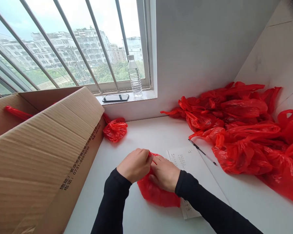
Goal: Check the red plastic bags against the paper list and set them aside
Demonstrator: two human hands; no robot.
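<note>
Both hands are down on one red plastic bag (156, 195) lying on the white table (141, 136) right in front of the person. The left hand (134, 164) is curled, fingers pinched on the bag's top edge; the right hand (164, 173) lies pressed on top of it, touching the left. Under the bag's right side sits one printed sheet of paper (185, 159), with one black pen (202, 152) just past its far corner. One more knotted red bag (115, 130) rests against the single open cardboard box (39, 152) on the left, and another red piece (17, 112) shows inside it. To the right, a heap of red bags (244, 130), too tangled to count, piles against the wall. On the windowsill (150, 94) stand one water bottle (134, 76) and one phone (115, 97), lying flat.
</note>
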